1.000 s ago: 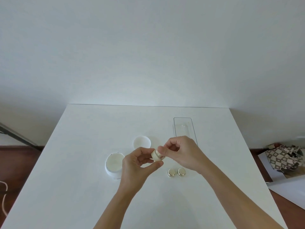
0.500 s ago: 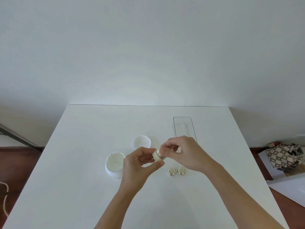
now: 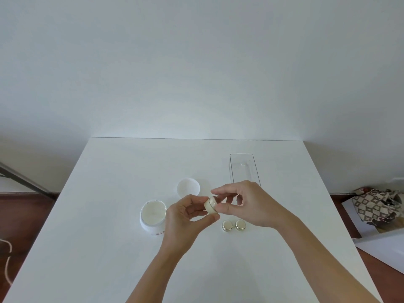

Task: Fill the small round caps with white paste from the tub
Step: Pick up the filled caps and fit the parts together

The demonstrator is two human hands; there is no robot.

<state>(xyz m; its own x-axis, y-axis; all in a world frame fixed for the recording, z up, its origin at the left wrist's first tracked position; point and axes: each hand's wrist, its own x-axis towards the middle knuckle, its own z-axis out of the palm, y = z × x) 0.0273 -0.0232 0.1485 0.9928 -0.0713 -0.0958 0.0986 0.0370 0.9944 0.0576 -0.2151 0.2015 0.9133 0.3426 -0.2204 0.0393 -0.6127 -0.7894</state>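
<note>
Both forearms come in from the bottom edge over the white table (image 3: 87,248) and meet mid-table.

Left hand (image 3: 185,217): fingers curled, thumb and fingertips pinching a small cream round jar (image 3: 211,205), held up off the table and tilted on its side. Right hand (image 3: 247,204): thumb and index finger closed on the right end of the same jar; the other fingers are loosely curled above it. So the jar sits squarely between the two hands, gripped from both sides. Can't tell whether its lid is seated or loose.

Two small round caps (image 3: 234,225) with shiny metallic tops sit on the table just below the right hand, side by side and almost touching each other. Neither hand touches them. Can't tell whether they hold any paste.

The tub (image 3: 153,217) is open, white paste visible inside, standing on the table just left of the left hand; the hand's knuckle side overlaps its right rim in view, contact unclear.

Tub lid (image 3: 188,187), white, lies flat on the table behind the hands, apart from the tub.

Farther back and to the right, a clear rectangular tray (image 3: 243,169) lies lengthwise; its near end is hidden by the right hand.

Beyond the table's right edge, a checkered bag (image 3: 376,206) lies on the floor.
</note>
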